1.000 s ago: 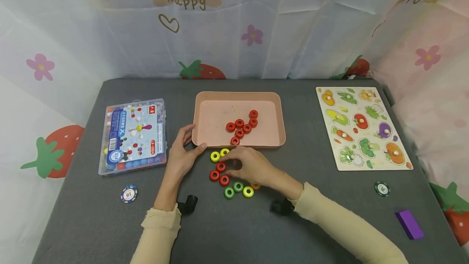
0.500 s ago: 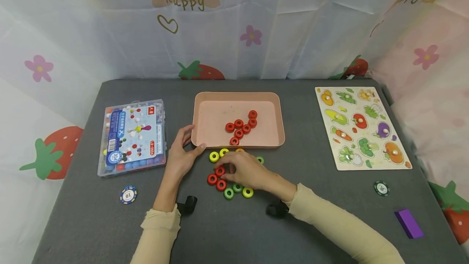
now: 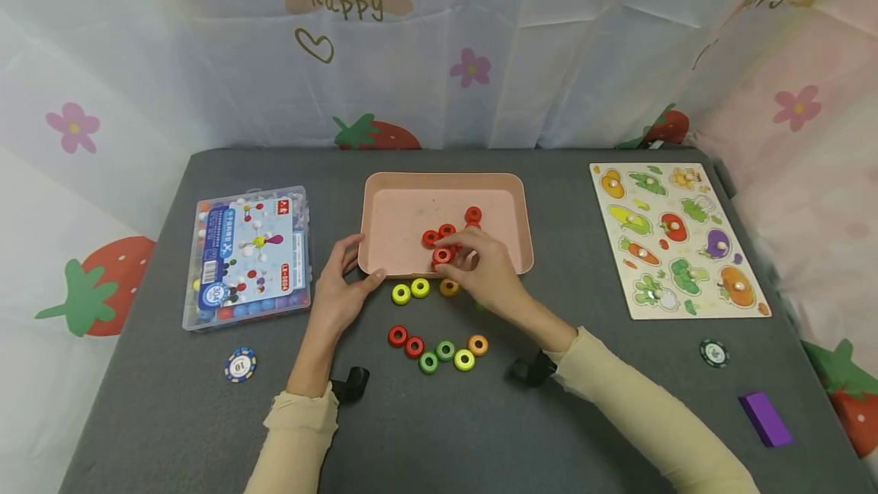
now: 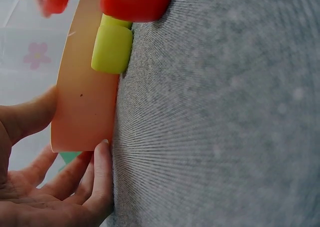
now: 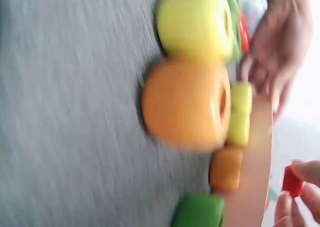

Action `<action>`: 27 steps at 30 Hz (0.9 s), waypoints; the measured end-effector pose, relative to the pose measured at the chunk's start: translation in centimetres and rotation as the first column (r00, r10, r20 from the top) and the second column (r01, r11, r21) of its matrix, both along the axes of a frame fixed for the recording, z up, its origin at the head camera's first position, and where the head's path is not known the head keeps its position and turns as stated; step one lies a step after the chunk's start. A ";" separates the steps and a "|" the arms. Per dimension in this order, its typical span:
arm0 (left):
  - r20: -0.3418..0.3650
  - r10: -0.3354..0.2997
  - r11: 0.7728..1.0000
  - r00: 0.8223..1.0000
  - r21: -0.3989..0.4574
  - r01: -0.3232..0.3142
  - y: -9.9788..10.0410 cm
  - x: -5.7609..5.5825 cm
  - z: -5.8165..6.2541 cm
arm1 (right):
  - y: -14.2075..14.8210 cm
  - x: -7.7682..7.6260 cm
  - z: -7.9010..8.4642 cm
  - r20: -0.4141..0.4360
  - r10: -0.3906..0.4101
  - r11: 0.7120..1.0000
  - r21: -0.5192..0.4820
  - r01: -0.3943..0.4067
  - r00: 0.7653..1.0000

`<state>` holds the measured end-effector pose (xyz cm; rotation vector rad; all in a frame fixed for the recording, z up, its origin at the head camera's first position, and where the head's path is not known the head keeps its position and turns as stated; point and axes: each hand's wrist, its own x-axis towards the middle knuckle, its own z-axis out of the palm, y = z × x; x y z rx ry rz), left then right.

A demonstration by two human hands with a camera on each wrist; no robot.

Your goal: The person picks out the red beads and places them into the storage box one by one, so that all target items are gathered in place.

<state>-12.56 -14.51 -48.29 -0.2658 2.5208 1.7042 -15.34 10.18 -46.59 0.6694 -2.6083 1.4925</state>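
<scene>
In the head view my right hand (image 3: 490, 269) pinches a red ring bead (image 3: 442, 255) between thumb and fingers, over the front part of the pink tray (image 3: 398, 208). Several red ring beads (image 3: 473, 215) lie in that tray, some partly hidden by the hand. My left hand (image 3: 341, 284) touches the tray's front left corner, thumb at the front and relaxed fingers along the left side. In front of the tray lie two yellow beads (image 3: 421, 287) and an orange bead (image 3: 449, 287). Closer to me are two red beads (image 3: 414, 347), with green beads (image 3: 445, 351), a yellow and an orange one.
A clear plastic case of coloured balls (image 3: 250, 254) stands left of the tray. To the right lies a vegetable puzzle board (image 3: 679, 242). A blue chip (image 3: 241, 364), a dark green chip (image 3: 715, 353) and a purple block (image 3: 766, 419) lie toward the sides.
My right hand has taken a red bead from the group on the table and moved it forward over the tray. The two other red beads shifted slightly toward me. My left hand stayed put.
</scene>
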 end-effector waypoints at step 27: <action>0.012 -0.002 1.000 1.000 -0.005 0.002 0.0 0.0 0.3 | 2.0 -2.3 -0.8 0.129 -0.299 0.917 0.315 0.247 0.945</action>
